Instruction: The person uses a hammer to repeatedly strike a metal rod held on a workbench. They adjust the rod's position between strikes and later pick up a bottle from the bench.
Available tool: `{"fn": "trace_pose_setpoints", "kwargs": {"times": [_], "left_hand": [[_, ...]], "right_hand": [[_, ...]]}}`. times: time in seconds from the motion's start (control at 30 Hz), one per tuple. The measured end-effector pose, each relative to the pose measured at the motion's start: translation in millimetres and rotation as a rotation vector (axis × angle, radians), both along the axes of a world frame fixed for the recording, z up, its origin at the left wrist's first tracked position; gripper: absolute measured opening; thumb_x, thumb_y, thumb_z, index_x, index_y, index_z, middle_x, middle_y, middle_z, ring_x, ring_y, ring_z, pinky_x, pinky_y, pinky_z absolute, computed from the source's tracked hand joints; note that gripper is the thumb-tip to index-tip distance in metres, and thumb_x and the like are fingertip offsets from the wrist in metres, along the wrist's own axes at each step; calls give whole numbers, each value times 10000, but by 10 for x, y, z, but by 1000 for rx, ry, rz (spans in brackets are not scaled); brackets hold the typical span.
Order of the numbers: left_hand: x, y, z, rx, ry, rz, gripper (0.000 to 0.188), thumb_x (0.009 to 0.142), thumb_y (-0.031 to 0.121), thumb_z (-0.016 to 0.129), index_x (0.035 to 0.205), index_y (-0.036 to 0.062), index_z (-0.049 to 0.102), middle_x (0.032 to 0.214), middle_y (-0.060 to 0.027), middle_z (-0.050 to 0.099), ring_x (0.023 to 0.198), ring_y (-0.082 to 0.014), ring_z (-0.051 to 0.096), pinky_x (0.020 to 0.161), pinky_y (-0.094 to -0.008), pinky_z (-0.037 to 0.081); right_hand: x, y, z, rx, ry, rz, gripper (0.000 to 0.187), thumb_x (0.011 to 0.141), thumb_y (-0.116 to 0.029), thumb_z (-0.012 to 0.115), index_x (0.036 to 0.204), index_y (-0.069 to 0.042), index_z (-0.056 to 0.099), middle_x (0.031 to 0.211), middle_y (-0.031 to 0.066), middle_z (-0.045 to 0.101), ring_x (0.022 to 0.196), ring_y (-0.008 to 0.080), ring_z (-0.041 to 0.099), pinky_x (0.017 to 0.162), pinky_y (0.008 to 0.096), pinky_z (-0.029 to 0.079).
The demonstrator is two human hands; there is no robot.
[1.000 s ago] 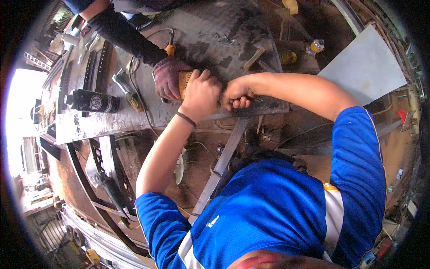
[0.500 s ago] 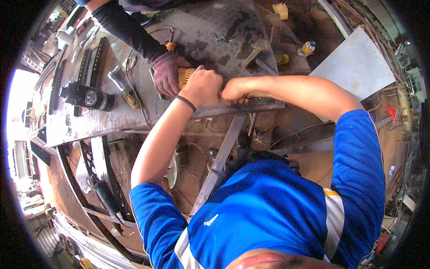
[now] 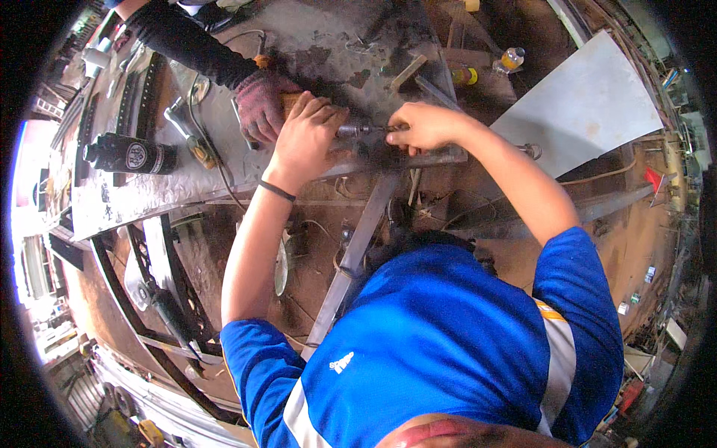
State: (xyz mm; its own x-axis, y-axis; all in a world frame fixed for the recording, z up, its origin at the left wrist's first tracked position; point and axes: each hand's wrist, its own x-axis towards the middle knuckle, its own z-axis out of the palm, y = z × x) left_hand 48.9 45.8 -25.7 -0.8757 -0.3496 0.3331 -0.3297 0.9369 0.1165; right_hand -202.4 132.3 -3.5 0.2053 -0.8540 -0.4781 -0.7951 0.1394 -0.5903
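An orange power tool [image 3: 337, 119] with a dark metal spindle [image 3: 360, 130] is held over the table's near edge. My left hand [image 3: 308, 131] wraps round its body, the fingers over the top. To the right, my right hand [image 3: 422, 128] is closed in a pinch at the spindle's tip; whatever lies between its fingertips is too small to make out. A co-worker's gloved hand [image 3: 260, 104] rests against the tool's far-left end, beside my left hand. Part of the tool's body is hidden under the hands.
On the metal table [image 3: 224, 160] lie a black bottle [image 3: 133, 154], a corded tool [image 3: 193, 138] and a hammer [image 3: 412, 73]. A pale sheet [image 3: 579, 112] leans at the right. Below left, an angle grinder [image 3: 166, 310] hangs by a metal frame.
My hands have moved apart: the right shifted right, baring the spindle, and the left moved slightly left and up. The gloved hand shifted slightly left in view.
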Motion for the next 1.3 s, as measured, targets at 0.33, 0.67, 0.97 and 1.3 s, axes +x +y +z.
{"fn": "trace_pose_setpoints", "kwargs": {"times": [0.33,0.67,0.97,1.3], "left_hand": [[-153,-79,-48,136,111,-7,548,705,331,839,1171,63,730,1081,-115,729,1185,-315,605,1156,-532,364],[-144,453,10,115,258,240,514,750,169,845,1222,40,687,1318,-141,643,1318,-393,508,1144,-511,382],[930,13,-221,221,321,1040,291,784,172,762,1044,44,725,952,-139,748,896,-327,711,816,-407,559],[1484,-96,-271,1056,614,1003,285,908,117,691,1126,-65,675,848,-79,680,774,-137,649,662,-272,519]], "right_hand": [[12,239,-341,-570,-12,-9,206,967,-132,604,919,60,661,932,282,677,939,468,651,819,518,523],[-41,271,-192,-683,-91,-95,291,957,-305,653,1043,-37,729,1024,204,700,996,384,677,876,457,546],[-869,284,-206,-630,226,-385,397,819,-311,809,1114,-56,733,1071,163,696,1012,364,676,886,445,539],[-1019,255,-517,-704,142,-407,308,927,-224,710,1098,26,658,1031,204,672,983,428,656,865,473,527]]}}
